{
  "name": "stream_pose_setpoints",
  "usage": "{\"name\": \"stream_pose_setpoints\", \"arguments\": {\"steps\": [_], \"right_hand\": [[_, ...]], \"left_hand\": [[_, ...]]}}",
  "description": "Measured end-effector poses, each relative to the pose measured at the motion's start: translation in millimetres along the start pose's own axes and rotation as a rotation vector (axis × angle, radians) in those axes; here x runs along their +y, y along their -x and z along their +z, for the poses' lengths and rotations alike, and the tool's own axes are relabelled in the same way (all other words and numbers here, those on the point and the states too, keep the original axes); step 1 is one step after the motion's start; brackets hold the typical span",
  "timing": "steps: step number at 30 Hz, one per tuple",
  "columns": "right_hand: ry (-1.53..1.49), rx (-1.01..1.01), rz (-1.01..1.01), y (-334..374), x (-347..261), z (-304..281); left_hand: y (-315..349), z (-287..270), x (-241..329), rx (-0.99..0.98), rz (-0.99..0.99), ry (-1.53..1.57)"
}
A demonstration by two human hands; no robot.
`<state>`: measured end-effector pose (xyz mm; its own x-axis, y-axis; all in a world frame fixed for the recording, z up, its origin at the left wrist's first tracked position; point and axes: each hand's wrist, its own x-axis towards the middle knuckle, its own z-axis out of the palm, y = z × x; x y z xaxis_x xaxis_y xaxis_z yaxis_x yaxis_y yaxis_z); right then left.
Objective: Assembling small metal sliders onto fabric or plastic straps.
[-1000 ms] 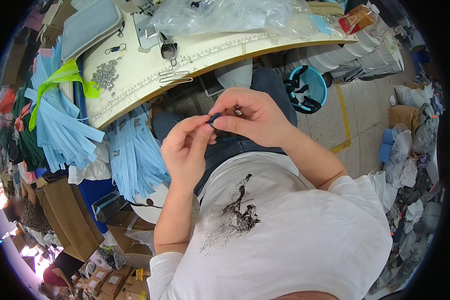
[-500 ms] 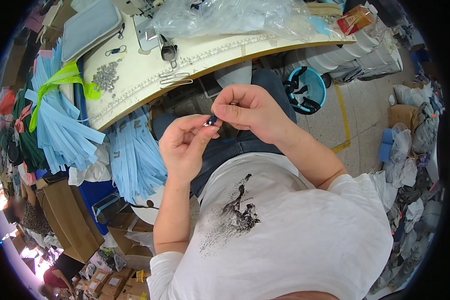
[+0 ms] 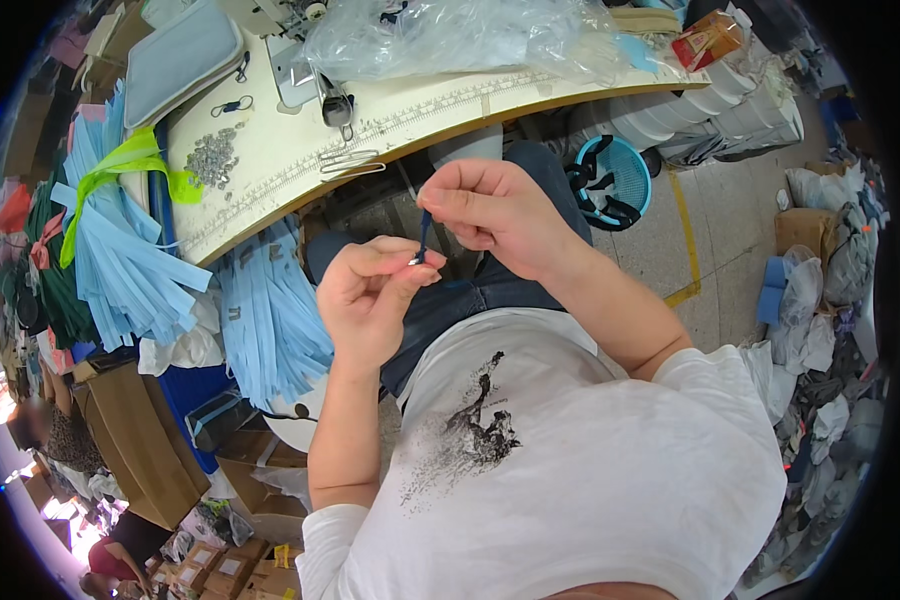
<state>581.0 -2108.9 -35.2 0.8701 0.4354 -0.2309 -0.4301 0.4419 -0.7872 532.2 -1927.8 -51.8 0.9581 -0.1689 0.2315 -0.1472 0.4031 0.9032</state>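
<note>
Over my lap, my left hand [image 3: 363, 305] pinches a small shiny metal piece [image 3: 415, 260] between thumb and fingers. From it a narrow dark blue strap [image 3: 425, 228] runs up to my right hand [image 3: 495, 215], whose thumb and forefinger grip its upper end. The strap looks stretched straight between the two hands. My fingers hide most of the metal piece, so its exact kind cannot be made out. On the table, a small dark strap with a metal clasp [image 3: 232, 105] lies beyond a pile of small metal pieces [image 3: 213, 157].
The white table [image 3: 270, 165] curves across ahead, bearing a sewing machine [image 3: 290, 75], wire loops [image 3: 352, 162], clear plastic bags [image 3: 450, 35] and a grey pouch [image 3: 183, 58]. Light blue strips [image 3: 135, 220] hang at the left. A blue basket [image 3: 630, 180] stands right, on the floor.
My right hand has risen slightly away from my left, drawing the dark blue strap out into a straight length. My left hand keeps its pinch in nearly the same place.
</note>
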Motion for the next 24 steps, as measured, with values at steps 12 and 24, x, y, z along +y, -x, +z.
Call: {"name": "stream_pose_setpoints", "arguments": {"steps": [12, 24], "right_hand": [[0.250, 0.045, -0.196, 10.8, -9.1, 13.7], [0.319, 0.062, -0.244, 15.2, -12.4, 11.6]], "left_hand": [[1.3, 15.6, 7.5, 0.128, -0.109, -0.191], [2.3, 14.1, 3.4, 0.225, 0.127, -0.603]]}}
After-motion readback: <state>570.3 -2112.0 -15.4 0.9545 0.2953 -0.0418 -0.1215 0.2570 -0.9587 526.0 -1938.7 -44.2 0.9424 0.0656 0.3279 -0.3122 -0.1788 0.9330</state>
